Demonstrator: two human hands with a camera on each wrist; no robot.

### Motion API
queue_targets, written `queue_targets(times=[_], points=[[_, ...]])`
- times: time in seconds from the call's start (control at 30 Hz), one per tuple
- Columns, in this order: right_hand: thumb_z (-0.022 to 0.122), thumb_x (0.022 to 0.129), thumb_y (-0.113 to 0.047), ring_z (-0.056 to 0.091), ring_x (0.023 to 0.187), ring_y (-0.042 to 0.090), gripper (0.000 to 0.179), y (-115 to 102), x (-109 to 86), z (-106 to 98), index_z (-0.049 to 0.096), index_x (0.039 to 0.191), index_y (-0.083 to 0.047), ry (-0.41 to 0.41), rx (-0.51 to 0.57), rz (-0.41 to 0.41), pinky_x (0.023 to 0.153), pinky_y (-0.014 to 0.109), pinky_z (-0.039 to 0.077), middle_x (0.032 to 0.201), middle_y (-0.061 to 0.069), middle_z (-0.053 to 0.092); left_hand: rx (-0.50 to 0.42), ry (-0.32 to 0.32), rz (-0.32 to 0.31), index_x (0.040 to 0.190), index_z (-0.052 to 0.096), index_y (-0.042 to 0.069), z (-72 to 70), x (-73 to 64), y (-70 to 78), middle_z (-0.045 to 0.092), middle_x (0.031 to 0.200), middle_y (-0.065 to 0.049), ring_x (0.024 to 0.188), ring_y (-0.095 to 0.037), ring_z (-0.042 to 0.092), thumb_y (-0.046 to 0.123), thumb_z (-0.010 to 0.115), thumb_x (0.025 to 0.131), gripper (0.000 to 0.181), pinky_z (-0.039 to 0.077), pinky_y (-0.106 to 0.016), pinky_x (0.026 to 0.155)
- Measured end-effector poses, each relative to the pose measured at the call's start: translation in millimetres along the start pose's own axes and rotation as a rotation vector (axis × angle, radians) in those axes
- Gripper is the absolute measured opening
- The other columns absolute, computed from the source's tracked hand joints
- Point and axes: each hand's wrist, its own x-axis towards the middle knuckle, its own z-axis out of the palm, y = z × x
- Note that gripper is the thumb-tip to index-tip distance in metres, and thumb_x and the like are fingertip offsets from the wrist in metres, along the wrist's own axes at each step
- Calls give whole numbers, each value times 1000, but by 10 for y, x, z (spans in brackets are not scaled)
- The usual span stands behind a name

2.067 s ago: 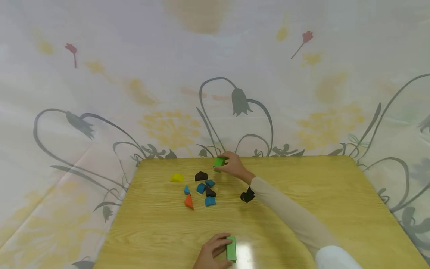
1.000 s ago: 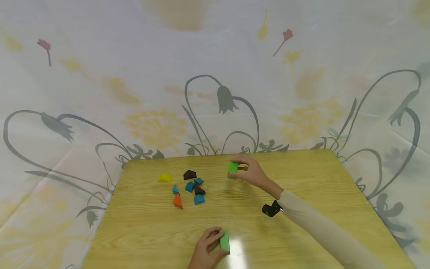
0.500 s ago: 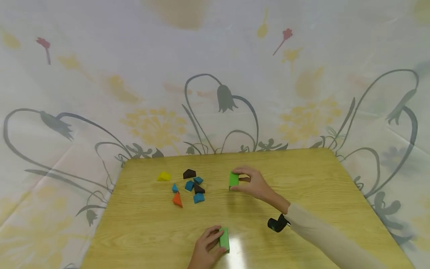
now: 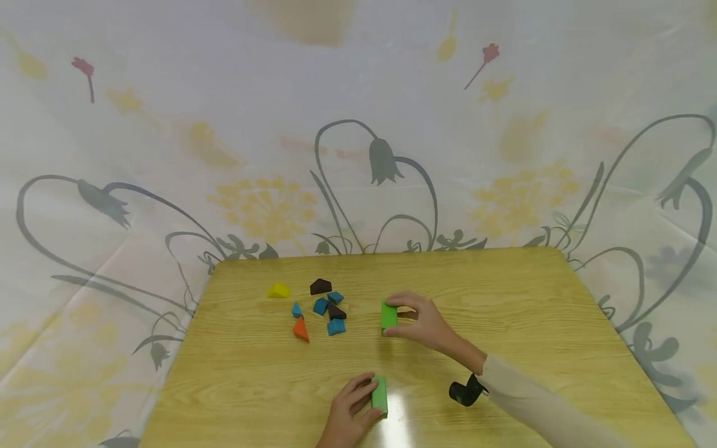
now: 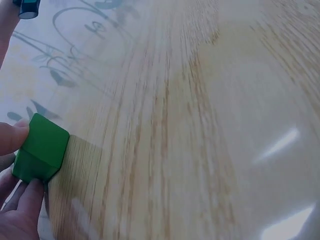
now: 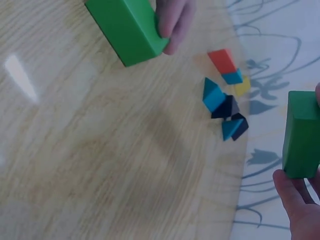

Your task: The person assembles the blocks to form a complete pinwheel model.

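Head view: my right hand pinches the far green block; my left hand grips the near green block. Far one lies beyond, slightly right, apart; both long axes run near to far.

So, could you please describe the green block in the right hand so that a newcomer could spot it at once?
Over the wood-grain table, find the right hand, at the end of the beige sleeve. It grips a green rectangular block. Unlike the other green block, held lower in the head view by the left hand, this one is farther up.
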Motion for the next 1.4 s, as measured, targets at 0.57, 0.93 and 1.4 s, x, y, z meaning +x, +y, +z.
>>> queue_targets(times=[0.57, 0.93, 1.4], points=[[79, 75, -3, 50, 116, 42, 55, 402, -233, 260, 56, 123, 9, 11, 44, 36, 91, 50, 47, 128, 25, 49, -2, 21, 49, 129, 54, -6, 32, 38, -41, 42, 138, -22, 126, -39, 42, 12, 69, 86, 49, 44, -29, 96], [81, 76, -14, 53, 113, 39, 54, 707, -411, 490, 59, 121, 4, -7, 62, 37, 89, 38, 51, 127, 23, 52, -24, 60, 26, 128, 55, -5, 77, 21, -52, 40, 138, -22, 125, -38, 43, 13, 71, 85, 50, 44, -30, 96], [79, 76, -13, 52, 113, 39, 53, 777, -462, 610, 59, 122, 6, 3, -13, -21, 88, 39, 51, 127, 21, 52, -53, 79, 74, 132, 49, -4, 118, 12, -103, 37, 139, -24, 124, -38, 45, 11, 71, 85, 54, 43, -29, 97]])
